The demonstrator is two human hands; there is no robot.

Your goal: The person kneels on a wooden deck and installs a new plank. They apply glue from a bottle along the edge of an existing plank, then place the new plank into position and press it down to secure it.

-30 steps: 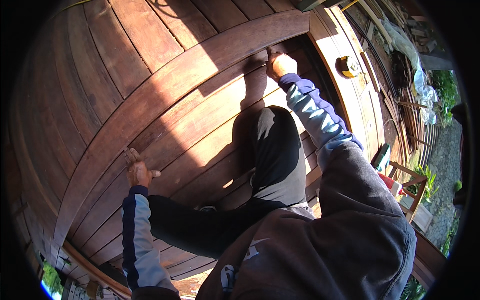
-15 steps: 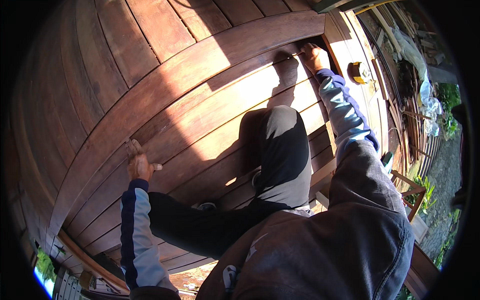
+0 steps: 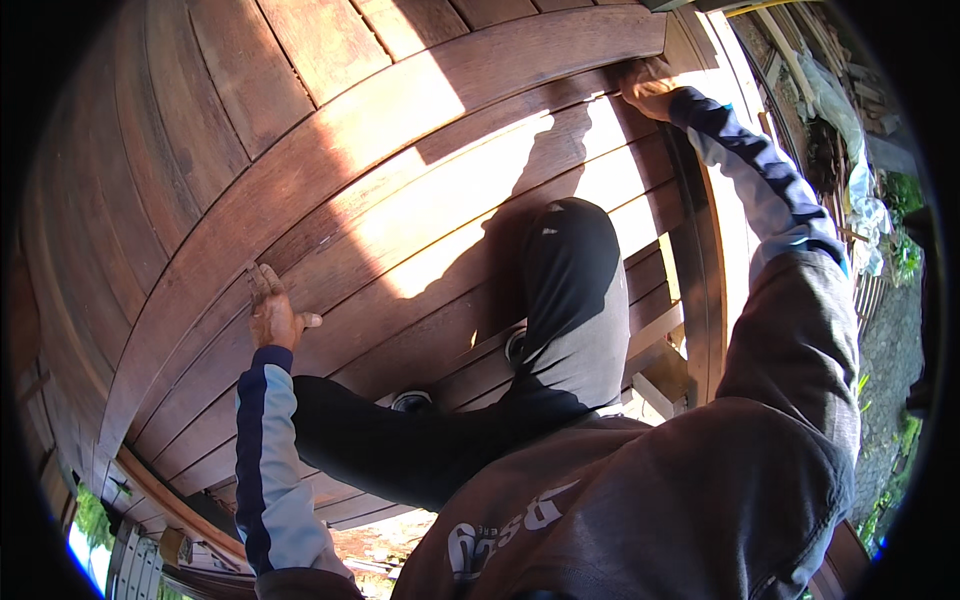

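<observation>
My left hand (image 3: 274,308) lies in shade on the reddish-brown wooden planks, fingers stretched forward along a seam and thumb out to the side. It holds nothing. At the far right, my right hand (image 3: 649,89) is at the end of a narrow wooden board (image 3: 530,108), fingers curled against that end. The fingertips are in dark shadow and partly hidden. This board runs alongside a wider curved-looking plank (image 3: 390,125). Sunlight falls across the middle planks, with my arm's shadow over them.
My black-trousered knee (image 3: 575,260) stands over the planks between my hands. A dark beam (image 3: 700,270) borders an open gap on the right. Beyond it are timber scraps, crumpled plastic sheeting (image 3: 865,215) and a stone-like path (image 3: 885,330). More planks (image 3: 220,90) extend at the far left.
My right hand has shifted slightly right and farther away, and its forearm has swung right. The yellow roundish item that lay beside it is out of sight. My left hand has barely moved.
</observation>
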